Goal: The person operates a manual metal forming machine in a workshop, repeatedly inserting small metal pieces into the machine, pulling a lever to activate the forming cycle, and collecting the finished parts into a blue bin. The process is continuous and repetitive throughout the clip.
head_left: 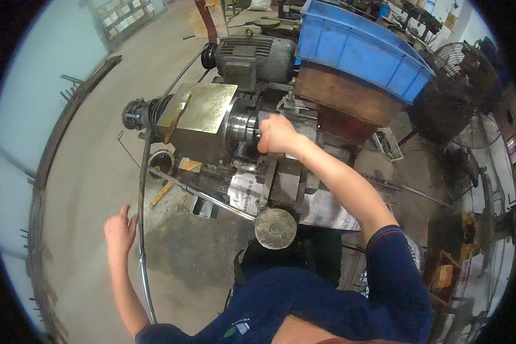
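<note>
A small metalworking lathe (pixel 203 123) stands in front of me, with a brass-coloured headstock cover and a shiny chuck (pixel 242 127). My right hand (pixel 276 135) reaches out to the chuck's face with the fingers curled against it; what it grips is hidden by the hand. My left hand (pixel 119 229) hangs out to the left over the concrete floor, fingers spread, resting on a long thin curved metal rod (pixel 140 189) that runs from the machine down past my arm. A round metal handwheel (pixel 276 228) sits at the machine's near edge.
A grey electric motor (pixel 252 57) sits behind the headstock. A blue plastic crate (pixel 361 49) rests on a wooden box (pixel 344 94) at the back right. A black standing fan (pixel 467 92) is far right. Newspaper (pixel 321 209) covers the machine's front.
</note>
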The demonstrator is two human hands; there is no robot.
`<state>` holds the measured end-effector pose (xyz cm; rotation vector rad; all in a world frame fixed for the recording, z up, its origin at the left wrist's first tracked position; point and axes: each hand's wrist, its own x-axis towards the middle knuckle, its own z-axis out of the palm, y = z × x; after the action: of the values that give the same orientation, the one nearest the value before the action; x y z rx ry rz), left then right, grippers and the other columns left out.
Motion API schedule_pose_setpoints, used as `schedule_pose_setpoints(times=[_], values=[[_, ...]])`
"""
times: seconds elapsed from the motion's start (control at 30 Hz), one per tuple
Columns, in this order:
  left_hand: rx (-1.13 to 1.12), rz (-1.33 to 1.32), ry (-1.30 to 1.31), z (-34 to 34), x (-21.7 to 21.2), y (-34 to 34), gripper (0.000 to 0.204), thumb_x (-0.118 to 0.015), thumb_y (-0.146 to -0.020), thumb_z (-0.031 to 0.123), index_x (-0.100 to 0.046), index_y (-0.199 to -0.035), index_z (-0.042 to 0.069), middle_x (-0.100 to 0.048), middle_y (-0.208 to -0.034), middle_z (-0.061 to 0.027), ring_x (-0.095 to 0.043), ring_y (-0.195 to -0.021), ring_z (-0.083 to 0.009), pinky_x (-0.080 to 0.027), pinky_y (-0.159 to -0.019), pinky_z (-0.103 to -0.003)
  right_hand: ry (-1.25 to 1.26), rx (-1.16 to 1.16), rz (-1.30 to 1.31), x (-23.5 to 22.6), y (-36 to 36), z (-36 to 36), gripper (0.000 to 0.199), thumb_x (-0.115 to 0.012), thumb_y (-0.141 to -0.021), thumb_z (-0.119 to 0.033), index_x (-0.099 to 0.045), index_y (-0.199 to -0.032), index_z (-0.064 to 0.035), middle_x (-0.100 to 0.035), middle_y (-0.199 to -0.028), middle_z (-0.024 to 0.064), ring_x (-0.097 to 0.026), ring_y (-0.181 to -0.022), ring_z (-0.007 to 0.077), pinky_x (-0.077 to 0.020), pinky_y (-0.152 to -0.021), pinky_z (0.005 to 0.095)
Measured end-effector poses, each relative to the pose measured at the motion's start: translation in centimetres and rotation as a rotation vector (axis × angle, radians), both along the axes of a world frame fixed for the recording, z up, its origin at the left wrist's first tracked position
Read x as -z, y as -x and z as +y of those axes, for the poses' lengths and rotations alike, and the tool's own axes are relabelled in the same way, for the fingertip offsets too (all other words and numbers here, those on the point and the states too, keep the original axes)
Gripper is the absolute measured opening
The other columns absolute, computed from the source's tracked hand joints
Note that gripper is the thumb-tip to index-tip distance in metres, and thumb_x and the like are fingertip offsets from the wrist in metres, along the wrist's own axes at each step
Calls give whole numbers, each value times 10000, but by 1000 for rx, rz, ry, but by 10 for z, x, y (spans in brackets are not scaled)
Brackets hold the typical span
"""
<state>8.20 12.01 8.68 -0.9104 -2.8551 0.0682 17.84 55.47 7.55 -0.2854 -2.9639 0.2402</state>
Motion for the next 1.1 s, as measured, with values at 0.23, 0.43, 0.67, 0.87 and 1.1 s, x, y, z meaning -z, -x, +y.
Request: schedule_pose_setpoints(times=[0.23, 0.43, 0.67, 0.87, 1.1], values=[[-351, -265, -323, -18, 72, -35, 284, -628, -747, 205, -465, -841, -7, -536, -578, -191, -554, -562, -363, -439, -557, -436, 293, -21, -6, 2, 19, 6, 222, -563, -533, -141, -602, -647, 46, -565, -646, 239, -602, -651, 347, -481, -607, 373], [-238, 60, -128, -24, 89, -18, 215, -611, -741, 173, -498, -810, 3, -544, -566, -167, -571, -563, -334, -447, -530, -415, 310, -61, 129, -3, 28, 19, 236, -581, -529, -177, -558, -583, 51, -525, -588, 243, -577, -572, 347, -454, -547, 378], [-353, 274, 276, -137, 93, 135, 105, -551, -729, 121, -551, -803, 47, -583, -645, -144, -594, -597, -284, -467, -540, -372, 531, 170, 47, -12, 36, 12, 261, -576, -516, -223, -569, -563, 34, -537, -583, 236, -575, -564, 338, -450, -557, 386], [-451, 139, 195, -121, 87, 152, 170, -550, -743, 104, -557, -888, 15, -606, -758, -155, -601, -733, -306, -478, -648, -392, 435, 125, 149, -35, 0, 22, 249, -577, -526, -221, -602, -645, -4, -592, -681, 189, -591, -665, 313, -460, -625, 381], [-279, -146, -915, 32, 182, 63, 354, -590, -769, 184, -535, -1054, -20, -601, -908, -162, -575, -861, -260, -436, -784, -350, 251, 184, 414, -22, -170, 99, 174, -591, -566, -115, -597, -703, -7, -595, -956, 174, -579, -885, 292, -446, -752, 327]])
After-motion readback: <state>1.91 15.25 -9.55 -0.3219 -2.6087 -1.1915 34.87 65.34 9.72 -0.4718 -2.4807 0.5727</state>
